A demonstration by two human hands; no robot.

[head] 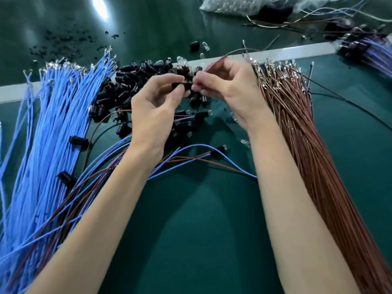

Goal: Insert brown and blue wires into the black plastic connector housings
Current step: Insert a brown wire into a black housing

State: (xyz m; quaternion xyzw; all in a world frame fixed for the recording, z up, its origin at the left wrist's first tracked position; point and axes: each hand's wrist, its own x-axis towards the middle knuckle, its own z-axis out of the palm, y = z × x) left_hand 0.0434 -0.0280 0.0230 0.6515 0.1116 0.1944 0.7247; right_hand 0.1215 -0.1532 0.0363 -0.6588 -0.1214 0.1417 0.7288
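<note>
My left hand point(157, 105) pinches a black connector housing point(183, 84) between thumb and fingers, raised above the pile. My right hand point(229, 85) pinches a brown wire point(220, 57) right at the housing's end; the wire arcs up and away behind the fingers. A thick bundle of blue wires point(42, 145) lies on the left. On the right lies a bundle of brown wires point(307, 145). A heap of loose black housings point(127, 85) sits behind and under my hands.
Finished pairs of blue and brown wires with housings point(191, 158) lie on the green mat between my forearms. Small clear LEDs point(183, 60) are scattered near a white strip point(297, 52). A plastic bag point(233, 5) and another assembled bundle point(364, 47) lie at the far right.
</note>
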